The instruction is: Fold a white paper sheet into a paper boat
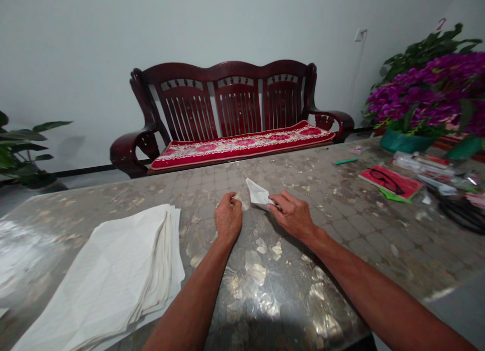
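Right fingers pinch folded paper; paper stack: faint marks illegible.

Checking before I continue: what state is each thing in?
White paper: folded
Right hand: grip closed on white paper
Left hand: loosely curled, apart from it
Paper stack: flat, edges uneven
Glasses: lying on red booklet
Wall socket: cord attached
Seat cover: spread on bench
Purple flowers: open

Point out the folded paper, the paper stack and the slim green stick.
Folded paper (258, 194): head view, middle of its white face.
Paper stack (109, 267): head view, middle of the top sheet.
Slim green stick (346, 161): head view, midway along its length.
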The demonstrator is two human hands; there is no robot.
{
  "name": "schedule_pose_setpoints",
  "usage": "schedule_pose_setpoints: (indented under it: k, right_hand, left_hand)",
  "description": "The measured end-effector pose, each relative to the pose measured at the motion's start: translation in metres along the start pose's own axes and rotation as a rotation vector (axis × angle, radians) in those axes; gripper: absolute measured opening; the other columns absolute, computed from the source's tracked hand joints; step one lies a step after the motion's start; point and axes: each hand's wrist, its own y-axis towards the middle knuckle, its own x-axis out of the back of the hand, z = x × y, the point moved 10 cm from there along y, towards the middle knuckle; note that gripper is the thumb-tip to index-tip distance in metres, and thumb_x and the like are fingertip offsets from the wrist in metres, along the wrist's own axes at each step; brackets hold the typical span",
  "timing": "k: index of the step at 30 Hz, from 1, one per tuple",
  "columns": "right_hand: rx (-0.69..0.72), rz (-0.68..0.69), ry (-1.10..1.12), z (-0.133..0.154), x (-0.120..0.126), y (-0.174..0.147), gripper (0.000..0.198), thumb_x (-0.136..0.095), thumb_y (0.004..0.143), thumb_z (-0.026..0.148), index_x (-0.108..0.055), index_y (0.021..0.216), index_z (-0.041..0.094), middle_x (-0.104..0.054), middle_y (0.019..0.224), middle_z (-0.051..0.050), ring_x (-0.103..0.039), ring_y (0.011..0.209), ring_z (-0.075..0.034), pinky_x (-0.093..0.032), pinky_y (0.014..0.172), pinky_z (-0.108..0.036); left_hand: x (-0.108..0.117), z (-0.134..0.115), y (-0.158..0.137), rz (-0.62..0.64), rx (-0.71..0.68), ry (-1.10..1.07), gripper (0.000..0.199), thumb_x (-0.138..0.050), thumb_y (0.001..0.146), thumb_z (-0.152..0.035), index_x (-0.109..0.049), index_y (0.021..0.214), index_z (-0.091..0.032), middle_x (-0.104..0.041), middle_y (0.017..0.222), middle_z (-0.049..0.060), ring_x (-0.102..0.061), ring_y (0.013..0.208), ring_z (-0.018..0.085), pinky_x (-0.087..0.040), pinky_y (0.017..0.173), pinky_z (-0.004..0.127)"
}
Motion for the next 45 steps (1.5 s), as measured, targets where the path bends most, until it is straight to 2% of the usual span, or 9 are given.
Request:
schedule_pose_setpoints:
  k: [11,16,18,21,27,33,39,42,45]
  right_hand:
    - [-0.038,0.05,0.006,-0.007,-0.004,-0.001,0.032,-0.057,0.097,0.043,-0.071,0.12,0.024,-0.072,0.102,-0.008,-0.066,0.085,-0.019,-0.045,0.071,-0.026]
    - [-0.067,0.093,-0.002,-0.01,-0.005,0.001,0.051,-0.069,0.089,0.047,-0.062,0.135,0.026,-0.072,0.113,-0.008,-0.068,0.093,-0.022,-0.049,0.077,-0.029]
    - [-0.071,0.123,-0.018,-0.012,-0.006,0.001,0.057,-0.071,0.087,0.045,-0.058,0.14,0.028,-0.072,0.114,-0.007,-0.068,0.094,-0.023,-0.05,0.077,-0.03]
    - [-0.033,0.151,-0.03,-0.01,-0.01,0.0,0.053,-0.067,0.09,0.038,-0.057,0.141,0.029,-0.072,0.113,-0.007,-0.068,0.093,-0.023,-0.05,0.075,-0.029]
    - [0.014,0.133,-0.002,-0.011,-0.015,-0.001,0.026,-0.054,0.098,0.03,-0.073,0.116,0.027,-0.072,0.1,-0.006,-0.066,0.084,-0.018,-0.046,0.07,-0.025]
    - [-0.028,0.055,0.088,-0.029,-0.008,0.007,0.021,-0.055,0.096,0.024,-0.075,0.1,0.021,-0.071,0.091,-0.006,-0.065,0.081,-0.018,-0.047,0.075,-0.027]
    - [-0.025,0.068,0.2,-0.039,-0.009,0.009,0.018,-0.059,0.089,0.021,-0.076,0.096,0.02,-0.072,0.091,-0.006,-0.066,0.082,-0.019,-0.049,0.078,-0.029]
    - [-0.08,0.027,0.192,-0.059,0.008,0.012,0.019,-0.058,0.088,0.023,-0.076,0.093,0.021,-0.073,0.089,-0.006,-0.066,0.082,-0.02,-0.049,0.08,-0.031]
    - [-0.166,-0.055,0.126,-0.097,0.037,0.012,0.021,-0.056,0.087,0.026,-0.076,0.088,0.021,-0.073,0.087,-0.006,-0.066,0.079,-0.021,-0.049,0.078,-0.032]
  left_hand:
    - [0.0,-0.001,0.0,0.02,0.005,0.02,0.034,-0.05,0.088,-0.022,-0.07,0.115,-0.02,-0.076,0.099,0.008,-0.07,0.094,0.023,-0.051,0.088,0.032]
    - [0.0,-0.001,0.0,0.025,0.009,0.016,0.034,-0.05,0.088,-0.022,-0.07,0.115,-0.019,-0.076,0.098,0.008,-0.07,0.093,0.023,-0.05,0.087,0.032]
    - [0.0,-0.001,-0.001,0.027,0.01,0.013,0.033,-0.05,0.088,-0.022,-0.07,0.114,-0.02,-0.076,0.096,0.008,-0.07,0.092,0.023,-0.05,0.085,0.032]
    - [0.0,-0.001,-0.001,0.035,0.01,0.015,0.033,-0.051,0.087,-0.022,-0.07,0.113,-0.021,-0.076,0.093,0.006,-0.07,0.088,0.022,-0.05,0.083,0.031]
    - [-0.002,0.0,0.0,0.036,-0.002,0.022,0.033,-0.051,0.087,-0.023,-0.071,0.113,-0.021,-0.076,0.094,0.006,-0.07,0.088,0.022,-0.05,0.083,0.03]
    - [-0.003,0.003,0.0,0.033,0.01,0.015,0.033,-0.051,0.087,-0.023,-0.071,0.112,-0.021,-0.076,0.091,0.006,-0.07,0.088,0.022,-0.05,0.083,0.031]
    - [-0.003,0.002,0.001,0.047,0.023,0.015,0.034,-0.05,0.086,-0.023,-0.071,0.112,-0.02,-0.076,0.092,0.007,-0.069,0.088,0.023,-0.049,0.082,0.031]
    - [-0.003,0.002,0.001,0.052,0.027,0.021,0.034,-0.05,0.086,-0.023,-0.071,0.112,-0.019,-0.076,0.09,0.007,-0.069,0.086,0.022,-0.049,0.082,0.03]
    - [-0.003,0.001,0.001,0.057,0.028,0.02,0.034,-0.05,0.086,-0.023,-0.071,0.112,-0.019,-0.076,0.089,0.006,-0.069,0.085,0.021,-0.049,0.081,0.029]
